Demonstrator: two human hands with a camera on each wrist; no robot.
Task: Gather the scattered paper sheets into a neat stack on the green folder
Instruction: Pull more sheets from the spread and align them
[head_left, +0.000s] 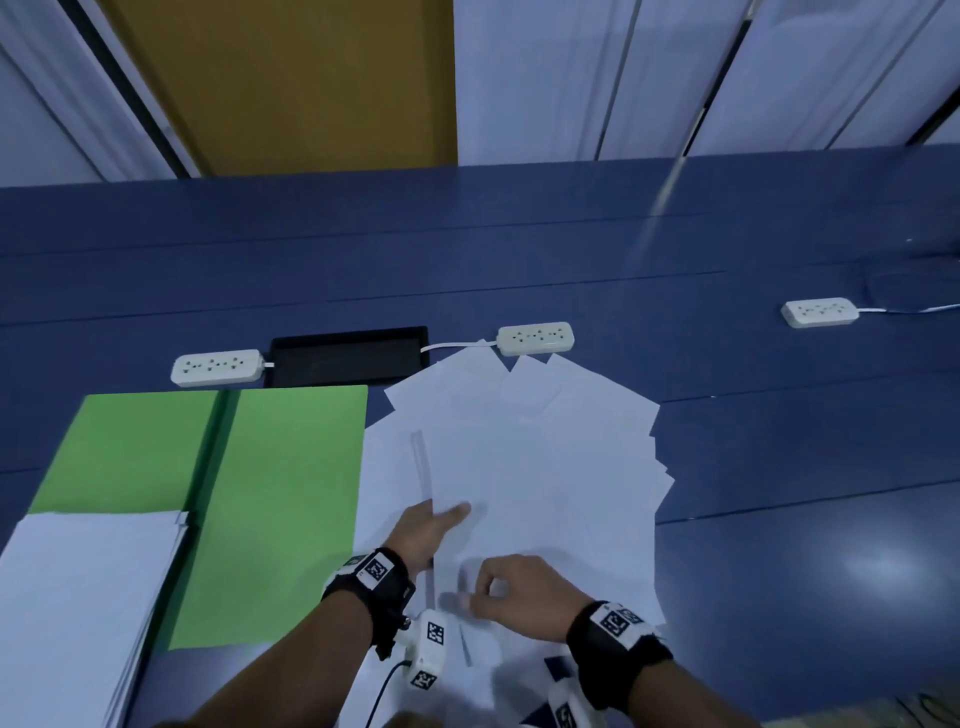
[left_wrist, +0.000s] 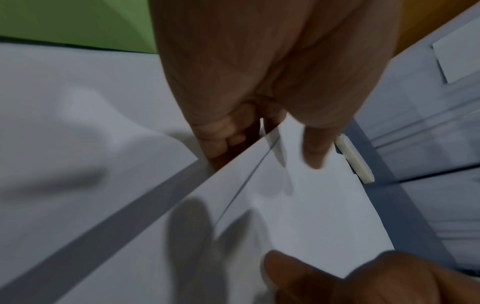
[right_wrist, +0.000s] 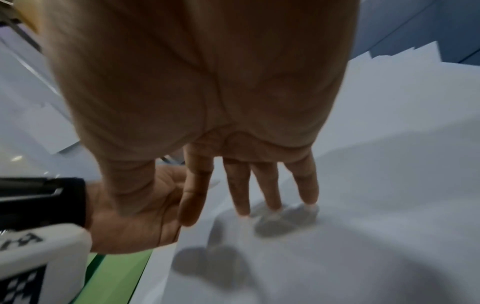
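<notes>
The light is dim and cool, giving every view a bluish cast. In the head view a soft glare patch sits on the blue table (head_left: 878, 566) at lower right, and straight lines bow toward the frame's edges. Both wrist views are smeared with motion blur and grainy. Soft finger shadows fall on the paper sheets (right_wrist: 272, 222) at lower centre of each wrist view.

Three white power strips (head_left: 535, 338) lie on the blue table (head_left: 779, 441) toward twelve o'clock, one beside a black tray (head_left: 345, 356).
</notes>
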